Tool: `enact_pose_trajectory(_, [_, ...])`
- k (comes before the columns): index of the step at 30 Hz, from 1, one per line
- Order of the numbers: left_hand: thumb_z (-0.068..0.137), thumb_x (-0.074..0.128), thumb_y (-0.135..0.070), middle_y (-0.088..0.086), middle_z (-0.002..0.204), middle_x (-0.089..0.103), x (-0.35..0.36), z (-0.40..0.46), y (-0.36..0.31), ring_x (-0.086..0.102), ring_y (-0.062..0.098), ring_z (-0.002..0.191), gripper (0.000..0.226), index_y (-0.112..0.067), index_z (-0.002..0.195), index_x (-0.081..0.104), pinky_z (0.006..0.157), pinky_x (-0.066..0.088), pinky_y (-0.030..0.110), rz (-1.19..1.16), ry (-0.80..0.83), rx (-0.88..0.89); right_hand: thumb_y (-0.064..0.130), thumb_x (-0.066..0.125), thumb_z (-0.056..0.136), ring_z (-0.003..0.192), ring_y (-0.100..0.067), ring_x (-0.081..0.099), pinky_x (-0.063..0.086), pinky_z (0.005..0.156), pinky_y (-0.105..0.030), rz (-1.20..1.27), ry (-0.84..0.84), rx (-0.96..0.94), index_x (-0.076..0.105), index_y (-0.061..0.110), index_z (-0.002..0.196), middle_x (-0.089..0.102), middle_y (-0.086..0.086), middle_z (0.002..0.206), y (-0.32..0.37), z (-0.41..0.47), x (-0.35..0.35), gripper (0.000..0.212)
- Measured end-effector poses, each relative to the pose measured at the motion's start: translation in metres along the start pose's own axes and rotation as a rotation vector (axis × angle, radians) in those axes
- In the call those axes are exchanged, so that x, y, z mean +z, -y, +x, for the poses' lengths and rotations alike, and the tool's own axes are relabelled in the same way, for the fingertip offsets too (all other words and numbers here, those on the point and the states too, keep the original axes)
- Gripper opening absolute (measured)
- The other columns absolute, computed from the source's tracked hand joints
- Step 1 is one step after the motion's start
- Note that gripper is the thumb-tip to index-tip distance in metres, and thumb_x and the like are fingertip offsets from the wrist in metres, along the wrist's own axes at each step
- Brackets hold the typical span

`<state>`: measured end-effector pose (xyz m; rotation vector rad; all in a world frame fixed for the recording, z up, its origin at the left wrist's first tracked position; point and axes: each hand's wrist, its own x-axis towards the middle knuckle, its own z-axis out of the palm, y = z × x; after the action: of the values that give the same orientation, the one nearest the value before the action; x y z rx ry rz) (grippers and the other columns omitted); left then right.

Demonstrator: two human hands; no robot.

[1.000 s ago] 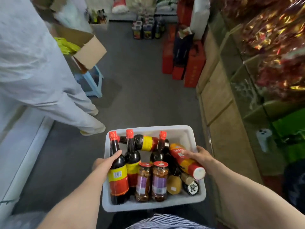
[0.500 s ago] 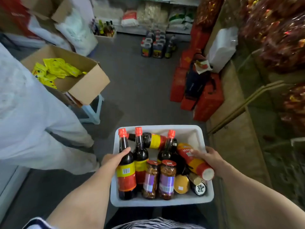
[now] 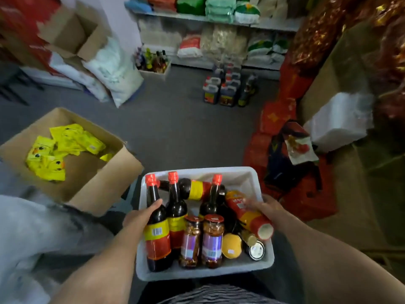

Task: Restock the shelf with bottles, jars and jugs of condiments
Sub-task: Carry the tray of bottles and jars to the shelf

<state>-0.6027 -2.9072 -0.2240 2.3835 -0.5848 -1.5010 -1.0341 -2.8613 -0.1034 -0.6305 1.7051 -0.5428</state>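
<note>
- You carry a white tub (image 3: pixel 254 178) crowded with condiments.
- Three dark sauce bottles (image 3: pixel 176 210) with red caps and yellow-red labels stand upright at its left and middle; a fourth lies across the back.
- Two red-lidded jars (image 3: pixel 212 240) stand at the front.
- A red-and-yellow container (image 3: pixel 249 216) lies tilted on the right.

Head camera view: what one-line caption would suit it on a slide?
Two hands, left and right, carry a white tub of soy sauce bottles and jars toward stocked shelves.
</note>
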Motion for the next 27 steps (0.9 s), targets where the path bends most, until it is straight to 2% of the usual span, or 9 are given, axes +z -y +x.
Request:
enact_pose_trajectory(1, [0.021, 0.081, -0.086, 0.006, 0.109, 0.07, 0.004, 0.02, -0.018, 0.07, 0.029, 0.1, 0.115, -0.014, 0.109, 0.065, 0.091, 0.056, 0.047, -0.014, 0.014, -0.014, 0.032, 0.089, 0.072, 0.083, -0.022, 0.073, 0.061, 0.077, -0.037, -0.023, 0.001, -0.027, 0.072, 0.022, 0.094, 0.076, -0.009, 0.096, 0.025, 0.02, -0.005, 0.03])
enact_pose_trajectory(3, [0.024, 0.088, -0.078, 0.002, 0.112, 0.072, 0.014, 0.049, -0.057, 0.071, 0.025, 0.098, 0.11, -0.019, 0.113, 0.065, 0.091, 0.056, 0.047, -0.077, 0.025, -0.039, 0.033, 0.089, 0.071, 0.086, -0.023, 0.074, 0.059, 0.088, -0.042, -0.063, 0.009, -0.043, 0.072, 0.025, 0.087, 0.076, -0.003, 0.088, 0.073, 0.06, -0.015, 0.024])
enact_pose_trajectory(8, [0.026, 0.089, -0.077, 0.003, 0.106, 0.076, 0.039, 0.104, -0.165, 0.074, 0.026, 0.091, 0.103, -0.02, 0.11, 0.071, 0.088, 0.056, 0.046, -0.152, 0.079, -0.068, 0.06, 0.095, 0.046, 0.092, -0.025, 0.075, 0.058, 0.093, -0.048, -0.131, 0.094, -0.038, 0.076, 0.02, 0.105, 0.078, -0.006, 0.098, 0.178, 0.176, -0.036, 0.074])
enact_pose_trajectory(11, [0.027, 0.092, -0.072, 0.006, 0.098, 0.074, 0.054, 0.114, -0.255, 0.072, 0.028, 0.089, 0.095, -0.014, 0.099, 0.07, 0.089, 0.057, 0.045, -0.198, 0.043, -0.05, 0.06, 0.095, 0.041, 0.09, -0.024, 0.076, 0.059, 0.091, -0.046, -0.126, 0.091, -0.04, 0.075, 0.019, 0.107, 0.078, -0.005, 0.096, 0.237, 0.241, -0.042, 0.08])
enact_pose_trajectory(15, [0.015, 0.087, -0.078, 0.014, 0.119, 0.068, 0.062, 0.112, -0.381, 0.066, 0.034, 0.104, 0.127, -0.008, 0.119, 0.066, 0.095, 0.053, 0.044, -0.225, 0.046, -0.004, 0.055, 0.096, 0.05, 0.092, -0.027, 0.076, 0.058, 0.091, -0.05, -0.094, 0.092, -0.04, 0.073, 0.015, 0.112, 0.078, -0.009, 0.1, 0.319, 0.319, -0.048, 0.076])
enact_pose_trajectory(19, [0.032, 0.092, -0.067, 0.017, 0.117, 0.068, 0.067, 0.121, -0.501, 0.067, 0.034, 0.103, 0.109, -0.002, 0.116, 0.064, 0.096, 0.052, 0.043, -0.222, -0.028, 0.017, 0.054, 0.097, 0.05, 0.093, -0.033, 0.075, 0.059, 0.089, -0.054, -0.097, 0.086, -0.022, 0.071, 0.011, 0.115, 0.076, -0.014, 0.103, 0.391, 0.403, -0.058, 0.082])
enact_pose_trajectory(23, [0.057, 0.09, -0.057, 0.016, 0.113, 0.065, 0.074, 0.15, -0.612, 0.064, 0.036, 0.106, 0.091, 0.002, 0.119, 0.061, 0.089, 0.05, 0.038, -0.204, -0.046, 0.027, 0.058, 0.099, 0.039, 0.094, -0.032, 0.074, 0.061, 0.083, -0.051, -0.067, 0.036, 0.04, 0.061, 0.014, 0.126, 0.071, -0.015, 0.114, 0.453, 0.498, -0.067, 0.105])
enact_pose_trajectory(24, [0.054, 0.091, -0.059, 0.017, 0.114, 0.065, 0.077, 0.16, -0.635, 0.064, 0.036, 0.107, 0.094, 0.002, 0.12, 0.061, 0.09, 0.051, 0.039, -0.202, -0.054, 0.004, 0.058, 0.099, 0.037, 0.094, -0.032, 0.074, 0.061, 0.082, -0.05, -0.067, 0.045, 0.038, 0.06, 0.014, 0.128, 0.07, -0.016, 0.117, 0.469, 0.524, -0.069, 0.108])
enact_pose_trajectory(27, [0.024, 0.086, -0.077, 0.015, 0.114, 0.068, 0.081, 0.214, -0.682, 0.067, 0.034, 0.102, 0.117, -0.007, 0.115, 0.066, 0.092, 0.054, 0.043, -0.233, -0.072, -0.011, 0.06, 0.098, 0.039, 0.1, -0.036, 0.071, 0.061, 0.082, -0.054, -0.066, 0.088, 0.063, 0.054, 0.017, 0.134, 0.064, -0.017, 0.126, 0.529, 0.59, -0.068, 0.114])
